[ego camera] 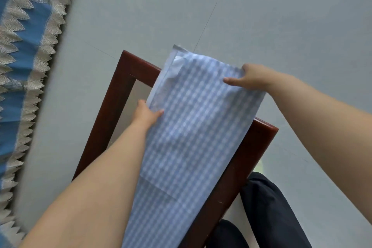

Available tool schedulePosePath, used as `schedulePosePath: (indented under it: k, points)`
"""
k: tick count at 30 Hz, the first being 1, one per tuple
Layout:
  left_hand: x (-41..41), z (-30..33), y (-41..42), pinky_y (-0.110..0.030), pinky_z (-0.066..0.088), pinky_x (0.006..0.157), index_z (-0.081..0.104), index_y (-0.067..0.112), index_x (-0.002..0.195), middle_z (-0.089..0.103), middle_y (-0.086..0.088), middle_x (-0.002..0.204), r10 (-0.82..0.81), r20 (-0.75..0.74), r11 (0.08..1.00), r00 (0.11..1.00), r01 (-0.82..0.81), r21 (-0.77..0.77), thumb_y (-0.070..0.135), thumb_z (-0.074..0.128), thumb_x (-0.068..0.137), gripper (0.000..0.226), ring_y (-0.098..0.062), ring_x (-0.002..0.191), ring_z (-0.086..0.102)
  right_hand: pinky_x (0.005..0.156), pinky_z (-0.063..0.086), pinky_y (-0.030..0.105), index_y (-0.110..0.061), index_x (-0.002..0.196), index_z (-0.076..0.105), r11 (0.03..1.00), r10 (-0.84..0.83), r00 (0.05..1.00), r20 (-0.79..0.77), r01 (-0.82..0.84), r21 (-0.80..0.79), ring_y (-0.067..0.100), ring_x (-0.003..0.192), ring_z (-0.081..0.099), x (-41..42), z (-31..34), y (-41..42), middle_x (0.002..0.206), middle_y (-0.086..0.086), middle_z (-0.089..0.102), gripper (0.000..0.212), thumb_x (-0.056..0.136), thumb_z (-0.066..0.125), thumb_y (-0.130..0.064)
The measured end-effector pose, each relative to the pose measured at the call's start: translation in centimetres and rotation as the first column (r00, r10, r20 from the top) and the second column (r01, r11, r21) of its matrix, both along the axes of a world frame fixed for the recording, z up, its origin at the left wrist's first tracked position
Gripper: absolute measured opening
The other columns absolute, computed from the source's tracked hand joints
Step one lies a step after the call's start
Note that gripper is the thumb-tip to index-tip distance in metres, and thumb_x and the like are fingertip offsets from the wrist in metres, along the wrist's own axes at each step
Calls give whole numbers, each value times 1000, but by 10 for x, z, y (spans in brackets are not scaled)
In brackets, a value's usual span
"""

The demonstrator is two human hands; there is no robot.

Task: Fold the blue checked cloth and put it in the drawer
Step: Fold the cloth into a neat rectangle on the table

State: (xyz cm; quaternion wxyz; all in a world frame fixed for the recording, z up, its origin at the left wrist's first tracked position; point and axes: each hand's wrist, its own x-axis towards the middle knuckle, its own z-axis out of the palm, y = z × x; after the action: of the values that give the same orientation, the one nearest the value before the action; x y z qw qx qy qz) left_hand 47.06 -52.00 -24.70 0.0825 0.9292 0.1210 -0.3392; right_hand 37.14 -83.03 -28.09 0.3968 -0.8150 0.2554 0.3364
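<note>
Blue checked cloth (187, 139), folded into a long strip, lies across an open drawer (104, 123) of dark red wood, its long axis running from the near edge out past the far rim. At its left edge the left hand (146, 115) pinches it, thumb on top; at the far right corner the right hand (247, 78) pinches it likewise. Grey floor tiles (261, 16) spread around, and a blue lace-trimmed fabric (26, 46) lies at the left.

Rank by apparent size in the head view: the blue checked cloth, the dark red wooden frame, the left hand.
1. blue checked cloth
2. dark red wooden frame, partly covered
3. left hand, smallest
</note>
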Motion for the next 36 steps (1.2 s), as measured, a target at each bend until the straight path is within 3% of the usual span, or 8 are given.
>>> schedulePosePath:
  k: [7, 12, 16, 20, 23, 26, 32, 36]
  points:
    - [-19, 2, 30, -33, 38, 71, 59, 7, 101, 60, -7, 92, 50, 255, 997, 966, -63, 40, 24, 52, 96, 19, -26, 83, 56, 70, 39, 31, -19, 91, 55, 992, -123, 967, 222, 128, -9, 27, 88, 54, -14, -9, -7, 94, 6, 58, 27, 85, 64, -43]
    - [-19, -2, 29, -44, 48, 90, 45, 11, 131, 46, -11, 133, 63, 174, 998, 983, -64, 1, 33, 51, 96, 42, -31, 109, 55, 74, 41, 33, -22, 98, 59, 960, -237, 927, 292, 269, -74, 22, 89, 55, -7, -3, 0, 97, 0, 61, 38, 87, 52, -58]
    - [-18, -5, 38, -36, 47, 75, 55, 10, 102, 61, -5, 93, 38, 194, 999, 980, -36, -16, 28, 52, 95, 20, -25, 85, 58, 88, 43, 39, -16, 116, 55, 995, -49, 997, 54, 54, -87, 28, 108, 52, -20, -17, -3, 117, 8, 57, 58, 81, 58, -62]
    - [-16, -2, 55, -28, 32, 54, 47, 13, 68, 46, 0, 63, 0, 263, 991, 965, 36, -131, 21, 46, 99, 32, -21, 67, 44, 59, 37, 32, -15, 71, 50, 988, -110, 982, 155, 125, -87, 26, 74, 53, -10, -10, -2, 74, 2, 54, 45, 80, 62, -58]
    - [-15, -6, 58, -32, 43, 68, 55, 10, 96, 56, -4, 88, 5, 271, 990, 963, 33, -136, 24, 46, 99, 17, -25, 84, 51, 55, 35, 28, -13, 71, 54, 958, -76, 995, 65, 91, -271, 24, 67, 52, -3, -3, -7, 74, 5, 57, 62, 79, 46, -74]
    - [-13, -15, 52, -45, 44, 98, 36, 15, 137, 44, -10, 137, 86, 239, 996, 967, -84, -21, 31, 50, 96, 46, -29, 119, 49, 72, 43, 36, -12, 115, 53, 938, -67, 997, -25, 55, -343, 32, 98, 58, -4, -11, -4, 113, 10, 60, 77, 76, 44, -78]
    - [-27, -26, 36, -50, 32, 106, 26, 14, 144, 32, -14, 146, -10, 288, 990, 958, -30, 137, 51, 48, 92, 68, -34, 132, 32, 84, 41, 38, -5, 124, 50, 984, 100, 987, -125, -117, -132, 35, 108, 55, 14, -19, 10, 122, 14, 59, 81, 81, 44, -73]
    - [-53, -16, 44, -51, 35, 98, 28, 24, 140, 35, -12, 138, -435, 483, 897, 760, 322, 302, 39, 61, 87, 64, -32, 119, 41, 89, 45, 38, -4, 120, 55, 998, 44, 983, -177, -51, -34, 34, 107, 56, 19, -22, 3, 120, 14, 59, 84, 70, 62, -72]
